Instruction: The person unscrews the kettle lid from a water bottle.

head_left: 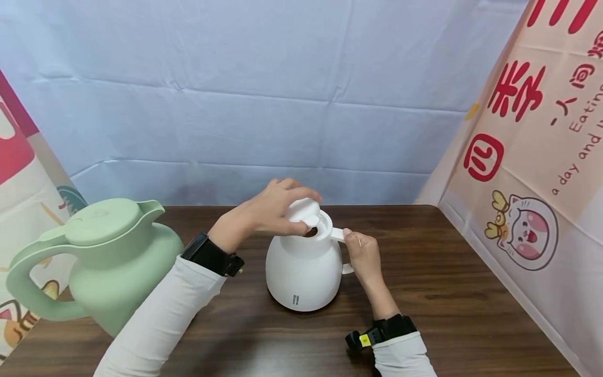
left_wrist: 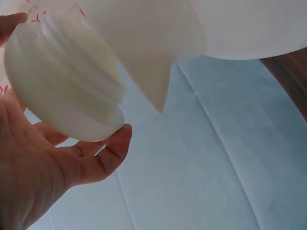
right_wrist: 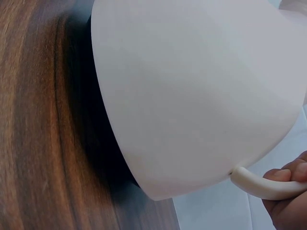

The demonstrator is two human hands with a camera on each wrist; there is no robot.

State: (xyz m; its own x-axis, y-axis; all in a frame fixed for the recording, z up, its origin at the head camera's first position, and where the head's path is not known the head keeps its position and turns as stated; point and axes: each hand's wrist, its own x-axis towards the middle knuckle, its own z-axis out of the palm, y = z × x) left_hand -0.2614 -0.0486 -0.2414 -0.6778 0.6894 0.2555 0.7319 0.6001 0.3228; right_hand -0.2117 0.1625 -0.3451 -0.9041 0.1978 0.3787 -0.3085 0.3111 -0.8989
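A white thermos jug (head_left: 303,272) stands upright on the table, its mouth partly uncovered. My left hand (head_left: 275,207) grips a white threaded lid (head_left: 303,210), tilted just over the jug's mouth. In the left wrist view the lid (left_wrist: 62,81) is apart from the jug's pointed spout (left_wrist: 148,76), with fingers curled round its rim. My right hand (head_left: 365,256) grips the jug's handle (head_left: 338,234) on the right side, thumb on top. The right wrist view shows the jug's body (right_wrist: 192,96) and fingers round the lower handle (right_wrist: 264,186).
A larger light green thermos jug (head_left: 122,267), its lid on, stands at the left beside my left forearm. The dark wooden table (head_left: 461,314) lies under both jugs. Behind hangs a pale blue cloth (head_left: 259,104); a printed cloth (head_left: 527,173) borders the right.
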